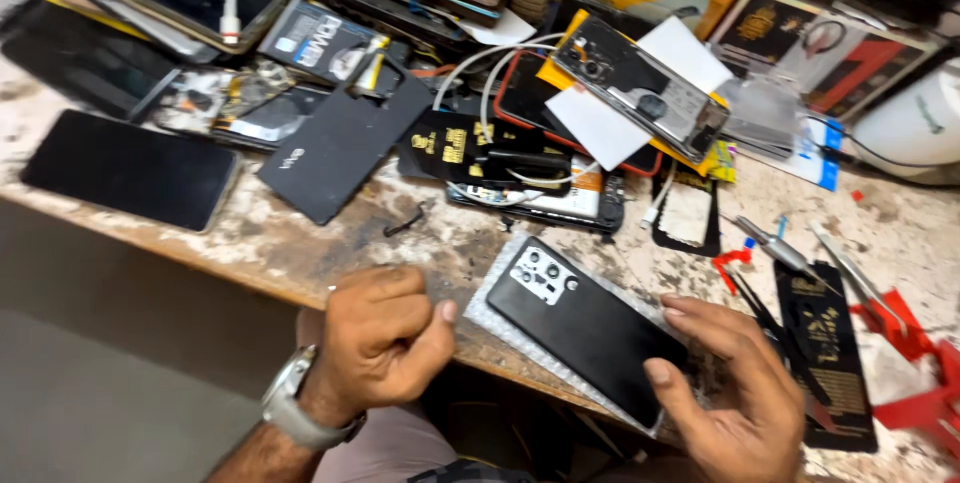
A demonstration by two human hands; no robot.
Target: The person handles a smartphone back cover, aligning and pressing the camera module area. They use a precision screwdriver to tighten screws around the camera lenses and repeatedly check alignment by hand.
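A black phone point(585, 328) lies back up on a grey textured mat point(485, 305) at the front edge of a worn workbench point(300, 243); its camera cluster points toward the far left. My right hand point(735, 388) rests at the phone's near right end, thumb and fingertips touching its edge. My left hand point(385, 338), with a metal wristwatch point(290, 403), is curled into a loose fist just left of the mat, holding nothing that I can see.
The bench is crowded: a dark phone face down point(130, 168) at left, a black back cover point(345, 143), an opened phone with white paper point(640, 83), stacked phones at the back, tweezers point(855, 278), a black card point(825, 343), red plastic parts point(915, 343).
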